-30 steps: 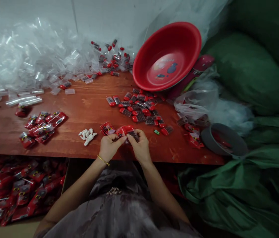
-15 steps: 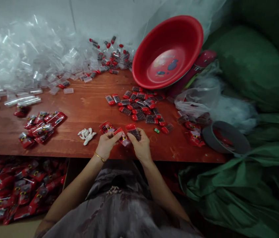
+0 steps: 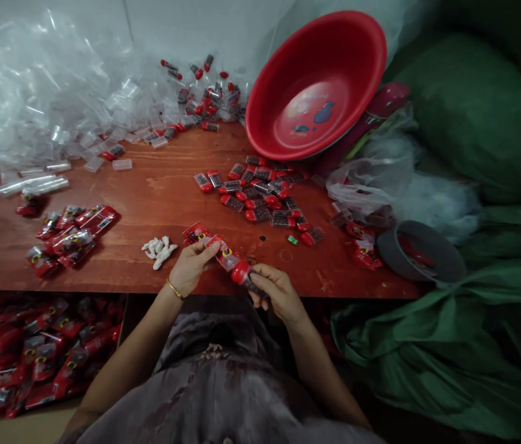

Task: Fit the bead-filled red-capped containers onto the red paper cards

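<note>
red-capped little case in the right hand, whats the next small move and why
Probably slide the small red-capped case in the right hand further into the red printed plastic sleeve pinched by the left hand. The cap end already meets the sleeve's clear mouth, and both hands line them up.
</note>
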Demonstrator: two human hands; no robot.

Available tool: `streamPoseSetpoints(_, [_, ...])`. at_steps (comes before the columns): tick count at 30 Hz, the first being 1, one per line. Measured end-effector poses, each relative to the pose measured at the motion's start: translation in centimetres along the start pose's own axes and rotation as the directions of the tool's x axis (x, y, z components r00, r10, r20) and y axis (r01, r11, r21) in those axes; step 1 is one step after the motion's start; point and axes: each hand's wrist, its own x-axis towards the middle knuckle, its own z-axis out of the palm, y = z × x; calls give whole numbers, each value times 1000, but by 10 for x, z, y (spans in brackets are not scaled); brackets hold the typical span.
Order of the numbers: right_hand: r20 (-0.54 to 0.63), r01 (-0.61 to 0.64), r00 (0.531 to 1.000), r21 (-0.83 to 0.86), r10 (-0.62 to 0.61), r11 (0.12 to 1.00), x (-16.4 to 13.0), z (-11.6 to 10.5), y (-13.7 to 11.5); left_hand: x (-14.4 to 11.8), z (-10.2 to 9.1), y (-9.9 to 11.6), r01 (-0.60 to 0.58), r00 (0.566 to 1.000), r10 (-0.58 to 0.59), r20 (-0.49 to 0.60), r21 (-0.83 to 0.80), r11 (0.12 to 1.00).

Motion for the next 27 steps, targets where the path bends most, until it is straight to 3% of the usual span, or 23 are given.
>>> streamPoseSetpoints(6, [107,-93,990,-34,97,995,8,-1,-3,-3,-4,3,-151,986,133,96,215,965])
streamPoseSetpoints(17, [-65,53,996,-46,-56,998,18,4,9,-9,11,-14,-79,996,75,50,78,994])
streamPoseSetpoints(22, [-87,97,991,-83,-105,992,22,7,6,-12,14,-26,-120,993,121,-3,84,989])
streamPoseSetpoints(27, [-256,189,937,-199,-237,962,25,17,3,-14,18,-38,-186,981,190,-32,88,979])
